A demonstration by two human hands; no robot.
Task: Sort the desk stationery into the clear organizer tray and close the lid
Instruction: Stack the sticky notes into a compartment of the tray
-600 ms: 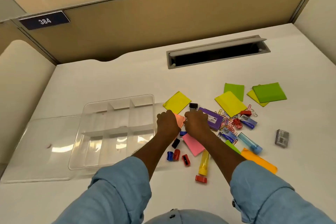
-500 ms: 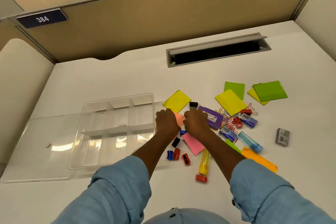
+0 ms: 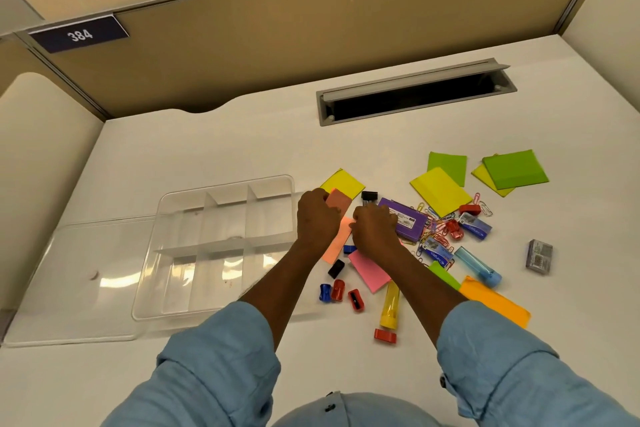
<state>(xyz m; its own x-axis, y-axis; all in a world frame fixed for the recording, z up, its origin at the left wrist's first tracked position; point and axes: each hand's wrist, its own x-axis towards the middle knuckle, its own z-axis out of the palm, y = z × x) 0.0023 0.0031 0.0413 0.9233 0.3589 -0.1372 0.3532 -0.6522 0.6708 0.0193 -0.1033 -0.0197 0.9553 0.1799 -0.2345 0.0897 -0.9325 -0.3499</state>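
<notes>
The clear organizer tray (image 3: 225, 184) sits left of centre, its compartments holding nothing, and its lid (image 3: 69, 281) lies open flat to the left. My left hand (image 3: 317, 218) grips a stack of orange sticky notes (image 3: 337, 201) just right of the tray, with the far end lifted. My right hand (image 3: 374, 229) pinches the same stack's right edge. Loose stationery lies around and right of the hands: a yellow pad (image 3: 343, 182), a black binder clip (image 3: 369, 196), a purple box (image 3: 405, 222), a pink pad (image 3: 369, 270), several sharpeners (image 3: 337, 289) and coloured paper clips (image 3: 440, 239).
Further right lie green pads (image 3: 514, 170), a yellow pad (image 3: 440, 191), blue staple boxes (image 3: 474, 224), a blue tube (image 3: 478, 265), a yellow tube (image 3: 389, 305) with a red cap (image 3: 385, 335), an orange pad (image 3: 495, 303) and a grey box (image 3: 538, 256). A cable slot (image 3: 412, 94) opens at the back.
The orange notes now stick out further beyond my left hand, with their far end raised. Both hands stay close together in nearly the same spot.
</notes>
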